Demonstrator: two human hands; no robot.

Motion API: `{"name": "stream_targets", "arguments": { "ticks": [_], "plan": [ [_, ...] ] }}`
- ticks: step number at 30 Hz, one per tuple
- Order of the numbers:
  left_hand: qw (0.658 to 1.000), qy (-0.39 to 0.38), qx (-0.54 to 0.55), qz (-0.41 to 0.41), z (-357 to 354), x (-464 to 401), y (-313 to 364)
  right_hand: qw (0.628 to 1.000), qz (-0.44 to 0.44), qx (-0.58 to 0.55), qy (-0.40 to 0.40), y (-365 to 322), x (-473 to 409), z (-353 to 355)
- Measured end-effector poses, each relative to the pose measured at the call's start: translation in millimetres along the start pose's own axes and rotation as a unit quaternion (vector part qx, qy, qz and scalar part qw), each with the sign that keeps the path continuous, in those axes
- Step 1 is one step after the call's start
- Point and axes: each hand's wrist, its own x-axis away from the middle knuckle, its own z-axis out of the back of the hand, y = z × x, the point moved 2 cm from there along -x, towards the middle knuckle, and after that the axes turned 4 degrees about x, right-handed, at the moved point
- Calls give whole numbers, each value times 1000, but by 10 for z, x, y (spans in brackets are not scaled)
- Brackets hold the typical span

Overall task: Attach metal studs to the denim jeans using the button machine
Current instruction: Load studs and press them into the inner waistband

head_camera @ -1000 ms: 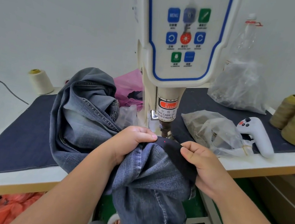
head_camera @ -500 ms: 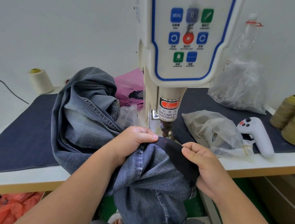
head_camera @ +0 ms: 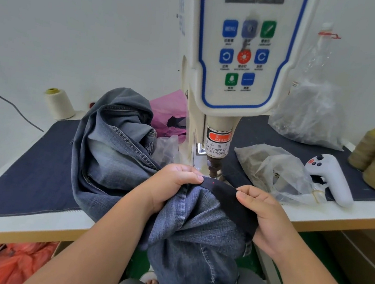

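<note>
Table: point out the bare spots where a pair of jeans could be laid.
Free: the dark mat between the cream thread cone and the jeans pile. Crowded: right of the machine, with plastic bags, white handheld controller and olive thread cones.

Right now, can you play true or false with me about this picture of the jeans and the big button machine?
1. Both hands hold the jeans. True: the left hand and the right hand each grip the denim jeans.
2. A red light dot shines on the dark fabric between the hands. True: the red dot sits below the button machine.
3. The white handheld controller is in the right hand. False: the white controller lies on the table, right of the hands.
4. The plastic bags are on the floor. False: the plastic bag lies on the table.
5. A cream thread cone stands at the left. True: the cream cone stands upright.
</note>
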Motion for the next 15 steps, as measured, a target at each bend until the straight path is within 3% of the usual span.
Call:
{"name": "stream_targets", "arguments": {
  "ticks": [15],
  "plan": [
    [1000,-10,20,-9,19,-25,-48,1000,0,-4,12,1,3,4]
  ]
}}
